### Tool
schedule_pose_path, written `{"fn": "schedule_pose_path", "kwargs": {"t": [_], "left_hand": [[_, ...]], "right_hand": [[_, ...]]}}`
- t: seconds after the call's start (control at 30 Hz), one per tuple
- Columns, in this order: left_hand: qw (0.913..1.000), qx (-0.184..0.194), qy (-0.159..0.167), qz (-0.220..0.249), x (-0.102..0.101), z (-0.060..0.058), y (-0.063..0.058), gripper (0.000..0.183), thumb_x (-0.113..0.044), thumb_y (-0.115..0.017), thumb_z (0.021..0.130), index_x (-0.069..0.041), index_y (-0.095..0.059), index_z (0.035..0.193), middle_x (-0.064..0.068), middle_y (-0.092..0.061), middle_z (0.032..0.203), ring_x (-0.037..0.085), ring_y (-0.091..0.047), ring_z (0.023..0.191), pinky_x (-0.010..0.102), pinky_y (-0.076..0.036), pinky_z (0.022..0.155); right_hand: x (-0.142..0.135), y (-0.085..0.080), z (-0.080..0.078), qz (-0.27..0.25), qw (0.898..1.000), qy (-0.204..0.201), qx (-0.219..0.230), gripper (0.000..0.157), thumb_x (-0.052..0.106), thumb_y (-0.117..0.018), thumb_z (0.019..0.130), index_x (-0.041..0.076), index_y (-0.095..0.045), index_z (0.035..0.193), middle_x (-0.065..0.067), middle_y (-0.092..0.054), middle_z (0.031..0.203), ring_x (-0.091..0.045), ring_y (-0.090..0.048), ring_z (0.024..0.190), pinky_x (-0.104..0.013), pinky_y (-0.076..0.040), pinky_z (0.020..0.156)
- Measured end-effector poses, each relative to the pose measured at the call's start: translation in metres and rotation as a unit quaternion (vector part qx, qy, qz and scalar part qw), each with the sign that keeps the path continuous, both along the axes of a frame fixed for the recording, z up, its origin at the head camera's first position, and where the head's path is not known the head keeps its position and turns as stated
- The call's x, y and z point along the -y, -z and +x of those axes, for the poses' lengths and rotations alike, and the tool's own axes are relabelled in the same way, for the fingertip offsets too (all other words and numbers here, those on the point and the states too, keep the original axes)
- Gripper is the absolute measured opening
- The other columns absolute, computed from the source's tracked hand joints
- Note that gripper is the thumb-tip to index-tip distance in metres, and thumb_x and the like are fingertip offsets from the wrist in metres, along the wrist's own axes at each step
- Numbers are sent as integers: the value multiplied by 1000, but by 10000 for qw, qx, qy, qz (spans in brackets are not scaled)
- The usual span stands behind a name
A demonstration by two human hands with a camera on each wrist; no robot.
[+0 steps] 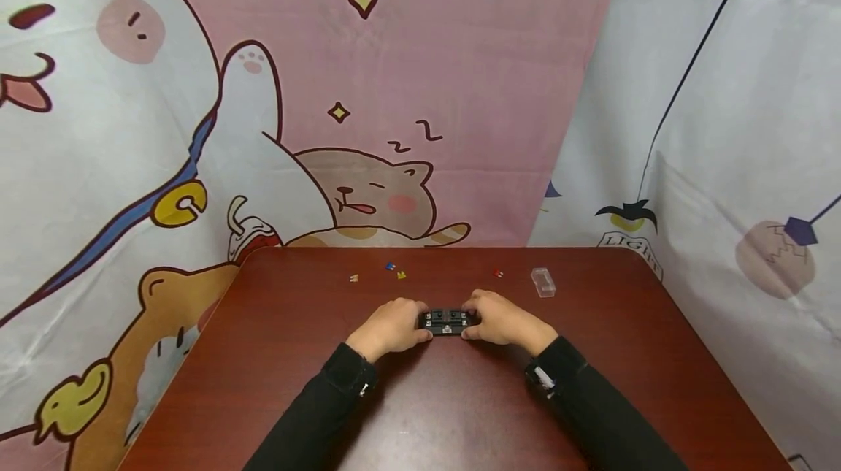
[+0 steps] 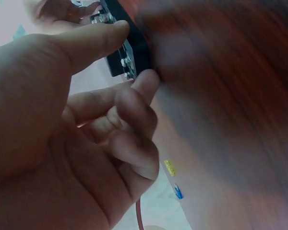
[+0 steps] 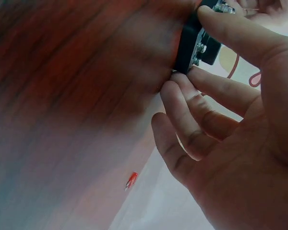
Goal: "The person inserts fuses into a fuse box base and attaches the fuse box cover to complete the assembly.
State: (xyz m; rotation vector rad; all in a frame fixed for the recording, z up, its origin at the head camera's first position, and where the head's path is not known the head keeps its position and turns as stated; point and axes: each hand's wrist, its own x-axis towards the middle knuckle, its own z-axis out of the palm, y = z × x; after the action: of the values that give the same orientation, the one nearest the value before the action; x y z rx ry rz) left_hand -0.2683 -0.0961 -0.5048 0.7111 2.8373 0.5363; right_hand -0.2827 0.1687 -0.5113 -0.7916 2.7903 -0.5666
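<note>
A black fuse block (image 1: 447, 329) with metal screw terminals lies crosswise at the middle of the table. My left hand (image 1: 394, 325) grips its left end; in the left wrist view the thumb lies along the near side of the block (image 2: 140, 50) and a fingertip touches the opposite side. My right hand (image 1: 502, 321) pinches the right end likewise, thumb on one side of the block (image 3: 185, 48) and fingers on the other. Both hands partly hide the block's ends.
Beyond the hands lie small blade fuses: tan (image 1: 354, 278), blue (image 1: 390, 266), yellow (image 1: 401, 275) and red (image 1: 498, 274). A clear plastic cover (image 1: 543, 282) sits at the back right. The brown table (image 1: 263, 383) ends at a cartoon-printed cloth (image 1: 460, 91).
</note>
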Motion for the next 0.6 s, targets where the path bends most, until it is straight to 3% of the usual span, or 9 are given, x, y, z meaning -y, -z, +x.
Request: {"fn": "schedule_pose_path", "kwargs": {"t": [0.2,0.37,0.6], "left_hand": [[10000,6,-25,-15,-2,3,-2,49,-37,-86,97,-9,-75,136,4,-77,114,15,-63,89,41,-58,86],[9999,76,-71,42,-2,9,5,51,-38,-85,98,-10,-74,139,6,-78,118,15,-66,91,42,-59,87],[9989,93,-296,349,-4,4,6,49,-37,-86,98,-11,-74,137,5,-78,116,16,-67,91,43,-59,89]], "right_hand": [[2,-2,3,-68,9999,68,140,45,26,-90,92,7,-77,131,-1,-67,112,-14,-57,96,-40,-52,90],[6,2,9,-48,9998,45,171,45,26,-90,93,8,-76,132,0,-66,110,-13,-56,94,-38,-51,89],[5,-2,7,-222,9995,194,87,42,22,-91,90,5,-78,126,-4,-67,109,-16,-56,93,-41,-51,88]]}}
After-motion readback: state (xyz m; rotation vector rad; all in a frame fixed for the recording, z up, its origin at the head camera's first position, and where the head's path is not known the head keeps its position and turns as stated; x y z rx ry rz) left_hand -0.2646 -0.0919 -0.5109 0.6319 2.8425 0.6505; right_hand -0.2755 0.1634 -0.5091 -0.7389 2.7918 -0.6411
